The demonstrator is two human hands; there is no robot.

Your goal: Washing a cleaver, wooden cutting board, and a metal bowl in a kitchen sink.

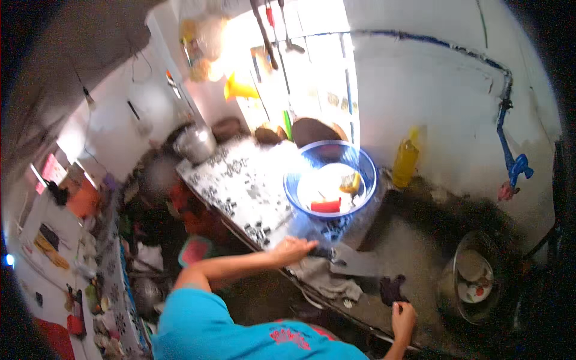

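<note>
My left hand [290,251] is over the front edge of the patterned counter [245,191], its fingers curled. Beside its fingertips is a dark, blurred object [321,253], perhaps a handle; whether I grip it cannot be told. A pale flat piece [357,262] extends to its right. My right hand [403,317] pinches the lower end of a small dark cloth [392,290] above the grey sink floor [400,252]. Beyond my left hand stands a blue basin [292,198], holding a red cylindrical object [326,206] and a yellowish item [350,183].
A pale rag [328,281] drapes over the counter's front edge. To the right, a metal basin [447,281] contains dishes. A yellow bottle [406,164] stands against the wall, below a blue pipe [501,119]. An aluminium pot [196,143] sits at the far left end.
</note>
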